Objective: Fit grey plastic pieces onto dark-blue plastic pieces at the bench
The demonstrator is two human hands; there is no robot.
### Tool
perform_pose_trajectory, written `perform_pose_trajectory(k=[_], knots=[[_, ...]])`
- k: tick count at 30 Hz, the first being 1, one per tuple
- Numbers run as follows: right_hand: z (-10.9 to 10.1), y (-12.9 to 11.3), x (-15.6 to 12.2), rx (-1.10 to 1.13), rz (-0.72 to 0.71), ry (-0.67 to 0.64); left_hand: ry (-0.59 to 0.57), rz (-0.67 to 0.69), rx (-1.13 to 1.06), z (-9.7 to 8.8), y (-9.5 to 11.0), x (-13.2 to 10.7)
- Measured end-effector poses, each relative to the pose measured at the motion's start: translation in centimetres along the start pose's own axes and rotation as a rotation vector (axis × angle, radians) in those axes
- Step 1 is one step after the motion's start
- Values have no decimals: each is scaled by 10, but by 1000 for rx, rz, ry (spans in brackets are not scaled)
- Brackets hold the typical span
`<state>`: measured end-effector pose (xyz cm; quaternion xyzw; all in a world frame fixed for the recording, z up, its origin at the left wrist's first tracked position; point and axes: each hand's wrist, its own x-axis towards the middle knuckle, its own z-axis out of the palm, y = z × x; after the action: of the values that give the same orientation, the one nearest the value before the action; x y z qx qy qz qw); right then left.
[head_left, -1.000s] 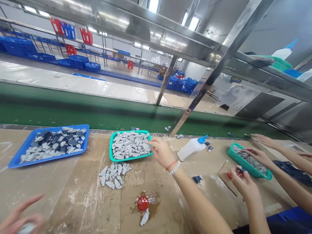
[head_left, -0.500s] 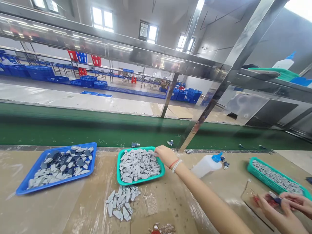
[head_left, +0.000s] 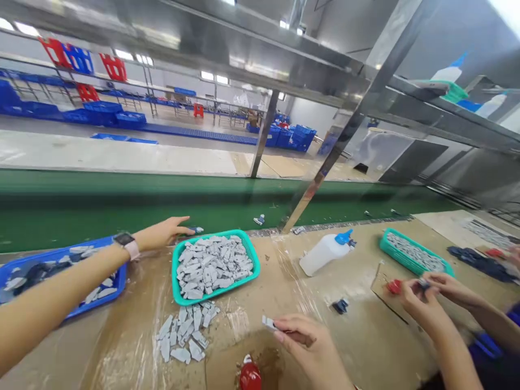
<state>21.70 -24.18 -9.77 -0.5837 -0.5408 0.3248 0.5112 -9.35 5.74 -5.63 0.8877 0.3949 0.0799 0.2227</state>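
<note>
My left hand (head_left: 162,233), with a watch on its wrist, reaches past the blue tray (head_left: 122,276). Its fingers are apart, the fingertips at a small dark-and-grey plastic part (head_left: 198,229) on the green belt's near edge. Whether they grip it I cannot tell for certain. My right hand (head_left: 311,346) pinches a light grey plastic piece (head_left: 268,323) between thumb and fingers, above the table. Ahead of it stands a green tray (head_left: 255,265) heaped with grey pieces. A loose pile of grey pieces (head_left: 184,333) lies before that tray. A red object with a white tip (head_left: 249,375) is below my right hand.
A white squeeze bottle (head_left: 323,253) with a blue cap lies tilted on the table. At right, a co-worker's hands (head_left: 426,292) hold a small part near another green tray (head_left: 426,265). A metal post (head_left: 320,173) rises beside the green belt (head_left: 122,200).
My right hand has drawn back from the green tray toward me, now with a grey piece. My left hand has come into view at the belt's edge. The view has turned right and down.
</note>
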Motion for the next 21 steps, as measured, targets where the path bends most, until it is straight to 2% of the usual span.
perform_pose_trajectory(k=[2, 4, 6, 9, 12, 16, 19, 21], knots=[[-8, 5, -24, -94, 31, 46, -131, 45, 46, 7, -2, 32], [-14, 8, -45, -217, 38, 84, -199, 72, 74, 11, -4, 46], [-15, 10, -63, -324, 10, 126, -207, 63, 91, 11, -6, 47], [-10, 15, -77, -404, -65, 148, -160, -20, 103, 11, -10, 42], [-1, 19, -81, -430, -131, 128, -50, -173, 106, 9, -10, 38], [6, 22, -82, -434, -195, 102, 206, -432, 67, 0, -5, 21], [5, 20, -82, -369, -174, 149, 449, -575, -5, -9, 5, -17], [3, 17, -80, -227, -64, 217, 572, -570, -63, -8, 19, -52]])
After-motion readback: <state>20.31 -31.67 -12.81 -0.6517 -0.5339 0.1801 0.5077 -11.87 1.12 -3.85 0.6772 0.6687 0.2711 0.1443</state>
